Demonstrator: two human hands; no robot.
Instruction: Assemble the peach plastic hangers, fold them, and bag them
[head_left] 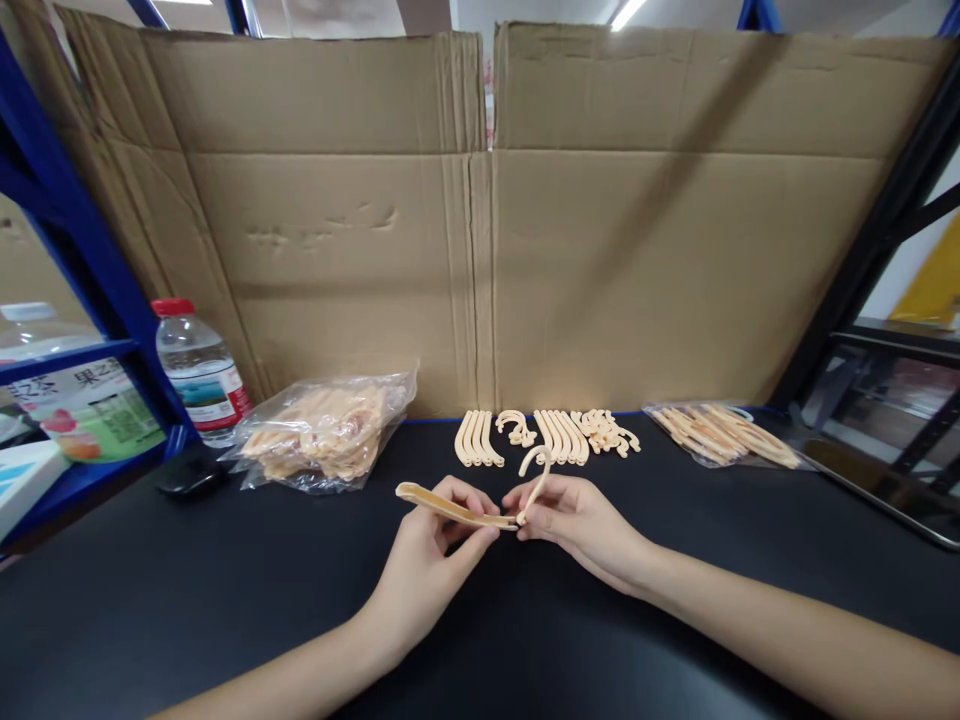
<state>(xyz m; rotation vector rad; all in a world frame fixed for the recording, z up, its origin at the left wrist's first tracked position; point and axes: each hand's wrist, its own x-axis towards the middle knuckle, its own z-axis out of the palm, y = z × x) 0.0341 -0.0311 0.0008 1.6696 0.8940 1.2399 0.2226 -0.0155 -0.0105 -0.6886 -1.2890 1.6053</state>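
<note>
A curved beige strip (pixel 442 503) and a beige hook (pixel 541 480) meet end to end above the middle of the black tabletop (pixel 300 620). The left hand (pixel 435 550) pinches the strip between thumb and fingers, its free end pointing left; the right hand (pixel 574 520) has thumb and fingers closed on the base of the hook, which curls upward — the two hands' fingertips are near each other at the joint.

Beyond them, toward the far edge, lie a row of curved strips (pixel 477 440), a few loose hooks (pixel 516 427), a second row of strips (pixel 561 438) and a heap of small beige pieces (pixel 609 432). A full clear bag (pixel 322 432) of beige parts sits toward the far left corner, with a red-capped bottle (pixel 199 375) beyond it; a flatter bag (pixel 724 435) lies near the far right corner. Cardboard sheets (pixel 337 240) stand behind the far edge.
</note>
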